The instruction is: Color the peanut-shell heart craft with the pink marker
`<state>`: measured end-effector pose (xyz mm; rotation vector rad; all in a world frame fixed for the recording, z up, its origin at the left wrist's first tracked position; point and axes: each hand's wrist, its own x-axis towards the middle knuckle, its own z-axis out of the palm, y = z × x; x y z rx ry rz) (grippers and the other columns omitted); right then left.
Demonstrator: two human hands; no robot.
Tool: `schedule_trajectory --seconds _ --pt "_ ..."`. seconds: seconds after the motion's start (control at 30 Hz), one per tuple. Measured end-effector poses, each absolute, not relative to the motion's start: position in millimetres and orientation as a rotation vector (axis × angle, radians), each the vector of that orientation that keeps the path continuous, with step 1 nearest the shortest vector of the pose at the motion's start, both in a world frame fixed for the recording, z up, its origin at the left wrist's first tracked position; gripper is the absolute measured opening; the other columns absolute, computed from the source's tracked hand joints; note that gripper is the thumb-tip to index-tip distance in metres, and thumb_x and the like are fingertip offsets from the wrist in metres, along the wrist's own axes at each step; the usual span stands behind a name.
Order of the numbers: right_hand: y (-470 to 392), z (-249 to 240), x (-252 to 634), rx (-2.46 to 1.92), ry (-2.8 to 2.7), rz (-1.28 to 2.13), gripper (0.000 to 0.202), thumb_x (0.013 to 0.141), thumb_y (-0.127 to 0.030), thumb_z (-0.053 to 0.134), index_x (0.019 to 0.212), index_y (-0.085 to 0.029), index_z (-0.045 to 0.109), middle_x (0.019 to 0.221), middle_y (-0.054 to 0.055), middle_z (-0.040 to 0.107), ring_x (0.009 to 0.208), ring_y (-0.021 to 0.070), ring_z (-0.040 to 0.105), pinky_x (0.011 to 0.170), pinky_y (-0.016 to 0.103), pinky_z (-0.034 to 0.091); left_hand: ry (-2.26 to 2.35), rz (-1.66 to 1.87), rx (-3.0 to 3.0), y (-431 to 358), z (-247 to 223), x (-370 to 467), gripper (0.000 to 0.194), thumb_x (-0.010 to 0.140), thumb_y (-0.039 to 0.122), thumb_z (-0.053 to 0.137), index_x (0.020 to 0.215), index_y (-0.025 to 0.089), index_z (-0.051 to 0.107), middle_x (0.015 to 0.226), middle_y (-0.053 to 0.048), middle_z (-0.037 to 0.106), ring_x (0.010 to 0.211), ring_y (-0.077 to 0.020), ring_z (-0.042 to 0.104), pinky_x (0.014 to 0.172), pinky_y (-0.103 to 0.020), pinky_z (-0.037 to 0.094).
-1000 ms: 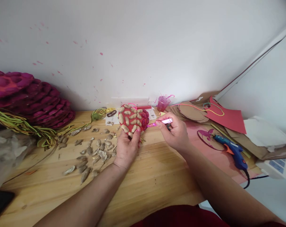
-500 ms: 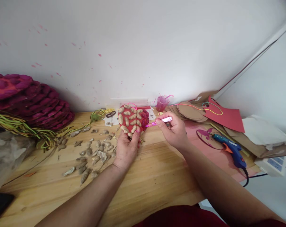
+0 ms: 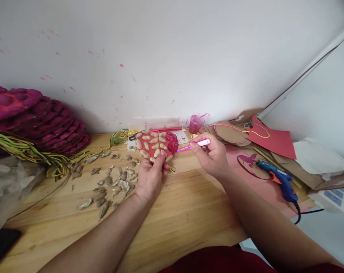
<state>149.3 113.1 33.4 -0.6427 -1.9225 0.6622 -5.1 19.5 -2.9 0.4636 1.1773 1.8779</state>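
Note:
A red disc (image 3: pixel 149 142) carries several peanut shells, bare tan over most of it and painted magenta along its right side. My left hand (image 3: pixel 151 175) grips the disc's lower edge, thumb on top. In my right hand (image 3: pixel 211 154) is a brush (image 3: pixel 204 142) with a white handle, pinched between thumb and fingers. Its pink-stained tip lies at the disc's right edge, by the painted shells. Behind the hands, against the wall, stands a clear cup (image 3: pixel 196 124) stained with pink paint.
Loose peanut shells (image 3: pixel 123 185) lie on the wooden table (image 3: pixel 186 212) at the left. Magenta discs (image 3: pixel 47 121) are stacked at the far left beside green yarn (image 3: pixel 27 146). A blue glue gun (image 3: pixel 287 187), cardboard (image 3: pixel 230 132) and red paper (image 3: pixel 274 140) are at the right.
The disc is tilted flatter and slightly further left with my left hand. My right hand and the brush have shifted a little to the right in view.

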Motion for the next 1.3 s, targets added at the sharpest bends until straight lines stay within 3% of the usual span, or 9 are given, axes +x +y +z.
schedule_trajectory --seconds 0.33,1.07,1.3 --pt "108 34 148 -0.622 -1.957 0.642 0.012 0.09 -0.03 0.072 0.088 -0.022 0.063 0.075 -0.001 0.067 0.064 0.0135 0.055 0.06 0.028 0.043 1.107 1.899 0.365 21 3 -6 0.046 0.053 0.041 0.093 0.068 0.017 0.057 0.055 0.005 0.057 0.043 -0.0061 0.048 0.037 -0.016 0.033" --pt "100 35 145 -0.532 -2.028 0.463 0.006 0.093 -0.021 0.068 0.089 -0.022 0.064 0.079 -0.001 0.07 0.066 0.0121 0.059 0.063 0.027 0.045 1.101 1.905 0.346 22 1 -7 0.043 0.054 0.037 0.093 0.067 0.016 0.057 0.054 0.005 0.058 0.041 -0.0057 0.048 0.036 -0.016 0.034" --pt "113 25 145 -0.624 -1.824 0.732 0.013 0.093 -0.031 0.068 0.089 -0.022 0.061 0.074 -0.002 0.063 0.062 0.0117 0.052 0.056 0.026 0.041 1.063 1.898 0.302 21 1 -8 0.044 0.051 0.035 0.094 0.068 0.015 0.059 0.056 0.005 0.058 0.043 -0.0058 0.05 0.035 -0.015 0.034"
